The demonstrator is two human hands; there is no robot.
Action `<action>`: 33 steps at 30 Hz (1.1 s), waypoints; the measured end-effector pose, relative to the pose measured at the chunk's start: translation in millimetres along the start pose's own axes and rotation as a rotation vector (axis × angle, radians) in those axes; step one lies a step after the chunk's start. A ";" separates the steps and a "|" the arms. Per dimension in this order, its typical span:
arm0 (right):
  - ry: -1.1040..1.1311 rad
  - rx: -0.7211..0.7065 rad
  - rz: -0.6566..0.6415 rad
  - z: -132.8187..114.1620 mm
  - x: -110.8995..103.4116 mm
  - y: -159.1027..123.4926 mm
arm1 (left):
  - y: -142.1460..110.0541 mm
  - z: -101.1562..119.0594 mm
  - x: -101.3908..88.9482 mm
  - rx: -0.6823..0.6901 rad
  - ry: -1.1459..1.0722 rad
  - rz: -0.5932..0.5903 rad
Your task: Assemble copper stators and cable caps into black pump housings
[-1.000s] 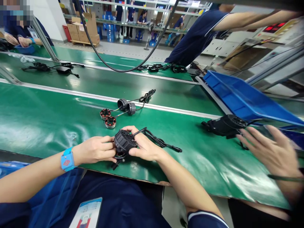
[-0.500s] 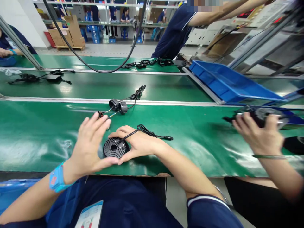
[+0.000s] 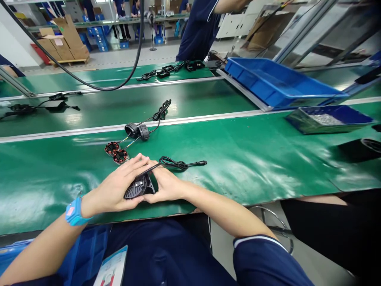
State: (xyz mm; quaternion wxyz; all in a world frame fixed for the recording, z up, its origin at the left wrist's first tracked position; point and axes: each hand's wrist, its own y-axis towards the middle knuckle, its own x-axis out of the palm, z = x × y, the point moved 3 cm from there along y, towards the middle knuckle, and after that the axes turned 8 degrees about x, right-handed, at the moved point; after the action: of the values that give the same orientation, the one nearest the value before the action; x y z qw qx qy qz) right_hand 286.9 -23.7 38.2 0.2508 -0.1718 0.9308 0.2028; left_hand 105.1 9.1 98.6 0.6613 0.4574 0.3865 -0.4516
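Note:
A round black grooved housing (image 3: 137,188) sits low over the green bench in front of me, partly covered by my hands. My left hand (image 3: 114,187) wraps over its left side and top. On the opposite side, my right hand (image 3: 166,183) grips the edge, fingers and thumb curved round it. From the housing a black cable (image 3: 175,163) runs over my right hand to a coiled bundle on the bench. Just beyond my left fingers lie two wire-wound rings with reddish coils (image 3: 120,156), wired to two black ribbed caps (image 3: 144,132).
A large blue bin (image 3: 279,85) stands at the back right, with a smaller tray (image 3: 330,119) of small shiny parts before it. A black cylinder (image 3: 360,150) is at the right edge. Black cables (image 3: 59,104) lie back left. A co-worker (image 3: 198,31) stands across the bench.
My left hand has come right and closed over the housing, which now looks more tilted. The co-worker's hand with a dark part has left the right side. The view has shifted right.

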 end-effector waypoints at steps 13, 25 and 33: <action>-0.461 0.159 0.414 42.5 -51.2 -77.2 | -63.1 1.2 80.9 -0.192 -0.124 0.649; -0.400 0.592 0.809 79.4 -127.3 -167.0 | 119.7 -38.0 136.2 -0.197 -0.275 0.626; -0.749 1.022 0.969 123.8 -234.1 -259.5 | 364.1 -16.9 200.7 -0.007 -0.391 0.456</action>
State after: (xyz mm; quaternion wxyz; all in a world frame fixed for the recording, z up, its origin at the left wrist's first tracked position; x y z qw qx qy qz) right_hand 636.3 -138.1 -9.9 0.4787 0.4677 0.7336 -0.1183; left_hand 508.5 39.5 1.5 0.8092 0.4345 0.1410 -0.3695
